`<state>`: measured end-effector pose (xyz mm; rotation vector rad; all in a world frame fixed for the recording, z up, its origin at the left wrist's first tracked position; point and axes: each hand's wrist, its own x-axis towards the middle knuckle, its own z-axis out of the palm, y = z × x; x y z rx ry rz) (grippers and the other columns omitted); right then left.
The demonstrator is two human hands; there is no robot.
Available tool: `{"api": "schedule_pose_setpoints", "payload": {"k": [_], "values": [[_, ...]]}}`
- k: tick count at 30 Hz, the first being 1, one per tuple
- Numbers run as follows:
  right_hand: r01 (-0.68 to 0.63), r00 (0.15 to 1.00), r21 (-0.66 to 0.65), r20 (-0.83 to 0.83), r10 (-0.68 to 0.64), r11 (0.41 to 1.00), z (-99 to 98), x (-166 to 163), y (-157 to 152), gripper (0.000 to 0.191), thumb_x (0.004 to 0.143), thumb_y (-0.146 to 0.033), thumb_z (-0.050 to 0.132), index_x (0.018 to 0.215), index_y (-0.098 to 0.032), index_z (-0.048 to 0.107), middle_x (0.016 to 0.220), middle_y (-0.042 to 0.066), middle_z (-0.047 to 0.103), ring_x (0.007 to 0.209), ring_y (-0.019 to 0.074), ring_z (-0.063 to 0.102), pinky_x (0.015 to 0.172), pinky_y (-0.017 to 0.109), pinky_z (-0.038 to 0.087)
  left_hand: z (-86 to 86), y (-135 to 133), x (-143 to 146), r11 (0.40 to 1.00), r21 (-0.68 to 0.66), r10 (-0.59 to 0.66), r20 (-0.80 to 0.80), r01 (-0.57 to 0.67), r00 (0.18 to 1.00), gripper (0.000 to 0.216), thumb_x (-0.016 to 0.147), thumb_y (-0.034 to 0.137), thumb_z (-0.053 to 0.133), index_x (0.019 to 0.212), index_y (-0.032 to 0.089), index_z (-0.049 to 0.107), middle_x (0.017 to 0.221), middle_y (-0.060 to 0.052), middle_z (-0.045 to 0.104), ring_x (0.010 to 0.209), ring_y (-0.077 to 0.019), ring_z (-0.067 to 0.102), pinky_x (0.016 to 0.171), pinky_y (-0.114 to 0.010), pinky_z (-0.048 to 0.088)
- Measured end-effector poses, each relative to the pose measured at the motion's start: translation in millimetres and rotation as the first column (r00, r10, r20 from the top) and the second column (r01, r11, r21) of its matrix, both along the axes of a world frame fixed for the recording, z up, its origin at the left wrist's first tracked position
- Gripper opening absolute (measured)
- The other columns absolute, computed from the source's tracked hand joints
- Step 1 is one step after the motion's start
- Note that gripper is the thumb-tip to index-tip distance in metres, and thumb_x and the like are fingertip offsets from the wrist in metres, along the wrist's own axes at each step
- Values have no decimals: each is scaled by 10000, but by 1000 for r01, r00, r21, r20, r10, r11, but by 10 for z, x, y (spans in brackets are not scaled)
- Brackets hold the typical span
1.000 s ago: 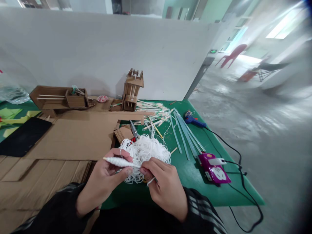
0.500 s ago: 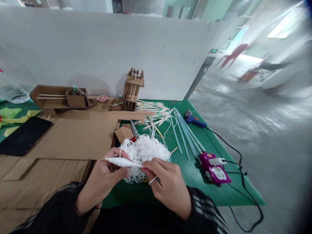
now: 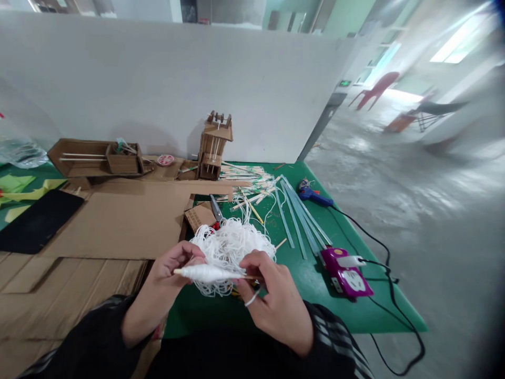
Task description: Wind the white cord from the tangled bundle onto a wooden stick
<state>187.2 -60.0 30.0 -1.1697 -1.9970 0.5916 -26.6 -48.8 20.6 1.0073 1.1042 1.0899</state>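
Note:
In front of me a wooden stick wound with white string [image 3: 211,272] lies almost level between my hands, thickest in its middle. My left hand [image 3: 168,271] closes around its left part, where a bare pale tip sticks out. At the other end, my right hand [image 3: 270,295] pinches the bare brown stick between thumb and fingers. A white strand loops across the right thumb. Just behind the hands sits a large loose heap of white string [image 3: 240,237], partly hidden by the wound stick and fingers.
Scissors [image 3: 215,208] lie behind the heap, beside a cardboard piece [image 3: 200,216]. Thin sticks [image 3: 252,176], clear glue sticks [image 3: 300,216], a blue glue gun [image 3: 315,196] and a purple power strip [image 3: 346,272] are on the green table. Cardboard sheets [image 3: 126,221] cover the left side.
The wound stick has shifted slightly down and right. More of its bare right end shows as my right fingers have opened a little. The strand over my left index finger no longer shows.

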Motion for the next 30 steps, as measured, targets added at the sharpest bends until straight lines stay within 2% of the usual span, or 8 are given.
{"api": "schedule_pose_setpoints", "payload": {"k": [4, 8, 11, 14, 20, 23, 25, 30], "values": [[-58, 998, 43, -5, 59, 997, -9, 23, 7, 71, 922, -180, 530, 854, -198, 529, 736, -3, 592, 604, 109, 533, 564, 236, 352, -51, 9, -42, 999, 43, 7, -55, -5, 998, 177, 788, 370, 705, 826, 199, 680, 777, 5, 584, 597, -111, 430, 522, -201, 330], [-92, 996, 38, 15, 92, 995, 6, 34, 11, 118, 955, -187, 486, 911, -195, 595, 758, 21, 630, 642, 126, 558, 585, 241, 376, -100, 5, -84, 998, 65, 1, -106, 6, 994, 228, 850, 412, 649, 932, 200, 677, 639, 30, 499, 525, -104, 347, 490, -211, 283], [-77, 997, -22, 24, 77, 997, 20, 28, 5, 94, 945, -231, 517, 1007, -198, 579, 761, 12, 657, 607, 122, 571, 570, 234, 391, -69, 10, -75, 998, 68, -5, -133, 14, 991, 207, 813, 363, 704, 941, 199, 701, 746, -1, 597, 600, -120, 446, 539, -208, 344], [-49, 998, -59, 47, 52, 997, 23, 21, 6, 62, 914, -251, 558, 954, -205, 545, 684, -19, 634, 542, 114, 543, 532, 229, 369, -27, 12, -40, 998, 64, 9, -138, 0, 990, 211, 782, 367, 729, 894, 188, 732, 840, -39, 673, 705, -165, 549, 612, -229, 425], [-86, 993, -36, 81, 88, 996, -11, -6, 30, 151, 974, -206, 419, 885, -204, 541, 725, 8, 615, 607, 131, 534, 570, 246, 353, -85, -33, -2, 997, 25, -65, -105, 68, 992, 236, 836, 374, 679, 959, 182, 742, 953, -72, 741, 900, -224, 652, 805, -291, 511], [-71, 994, -132, 71, 81, 989, -23, -29, 26, 53, 934, -257, 512, 941, -204, 516, 810, 14, 610, 645, 137, 544, 583, 245, 370, -108, -43, 3, 995, 14, -100, -90, 101, 991, 238, 855, 379, 658, 961, 181, 737, 943, -71, 750, 898, -221, 663, 807, -292, 521], [-62, 994, -157, 77, 75, 986, -25, -37, 23, 78, 901, -249, 553, 929, -205, 495, 832, 13, 609, 642, 135, 543, 575, 244, 368, -101, -46, 9, 996, 30, -81, -84, 84, 993, 249, 845, 382, 669, 971, 178, 737, 972, -76, 747, 931, -229, 661, 824, -296, 523], [-81, 987, -44, 135, 86, 996, -23, -28, 30, 91, 941, -181, 443, 892, -203, 516, 779, 10, 626, 607, 133, 533, 565, 253, 342, -69, -82, 27, 996, -19, -89, -58, 88, 994, 326, 824, 365, 699, 1106, 202, 688, 987, -60, 735, 925, -213, 653, 818, -288, 529]]}}
